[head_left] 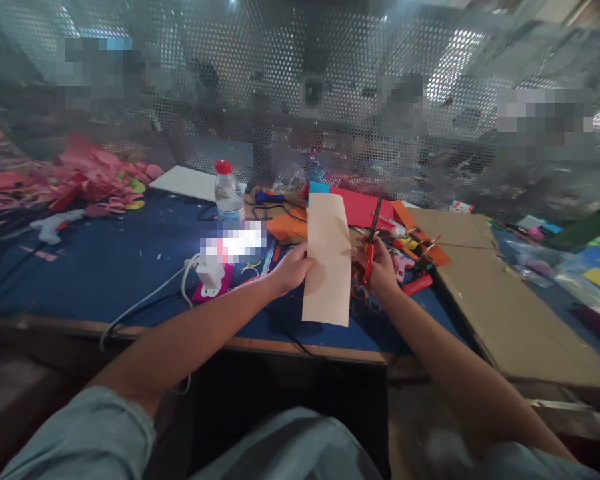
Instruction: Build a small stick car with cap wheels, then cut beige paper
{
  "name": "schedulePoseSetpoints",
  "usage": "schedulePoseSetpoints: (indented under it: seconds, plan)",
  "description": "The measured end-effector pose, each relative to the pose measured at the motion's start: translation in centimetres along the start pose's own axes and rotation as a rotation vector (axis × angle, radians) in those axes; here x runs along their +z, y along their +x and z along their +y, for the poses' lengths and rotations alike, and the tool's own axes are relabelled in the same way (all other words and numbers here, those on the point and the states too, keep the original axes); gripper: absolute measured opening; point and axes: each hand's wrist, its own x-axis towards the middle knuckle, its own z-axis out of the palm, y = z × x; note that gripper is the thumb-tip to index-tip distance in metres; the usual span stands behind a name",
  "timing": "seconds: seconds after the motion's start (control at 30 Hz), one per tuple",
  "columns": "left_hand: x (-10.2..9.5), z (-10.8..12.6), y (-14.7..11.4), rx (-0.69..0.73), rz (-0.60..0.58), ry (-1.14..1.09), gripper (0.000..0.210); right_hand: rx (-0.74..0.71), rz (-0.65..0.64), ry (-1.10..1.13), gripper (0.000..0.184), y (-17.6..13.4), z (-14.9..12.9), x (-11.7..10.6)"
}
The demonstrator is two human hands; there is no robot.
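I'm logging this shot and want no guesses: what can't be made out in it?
All in the head view:
- Left hand: fingers hidden behind the beige sheet.
- Clutter directly behind that sheet: covered by it.
- Bottle: label print too small and blurred to read.
- Bright patch above the white plug: masked by pixelation.
- Pink scraps: cut off by the left edge.

Open tabletop [130, 267] between glue gun [56, 225] and bottle [229, 195]
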Motion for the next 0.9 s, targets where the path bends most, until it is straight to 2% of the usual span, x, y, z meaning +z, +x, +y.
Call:
schedulePoseSetpoints:
  seconds: [0.33, 0.57, 0.7, 0.9]
  plan:
    - [0.2, -0.4, 0.2, 0.015, -0.025, 0.017, 0.029, 0.025, 0.002, -0.002, 0.07, -0.1, -0.1, 0.5]
    - [0.2, -0.9, 0.3, 0.036, -0.03, 0.035, 0.018, -0.045, -0.007, 0.024, 0.068, 0.1, 0.0, 0.3]
    - [0.2, -1.2, 0.3, 0.048, -0.063, 0.036, 0.022, -0.031, -0.018, 0.025, 0.064, 0.3, 0.4, 0.3]
    - [0.1, -1.3, 0.3, 0.075, -0.111, 0.031, 0.03, -0.018, -0.01, 0.067, 0.067, 0.5, 0.6, 0.8]
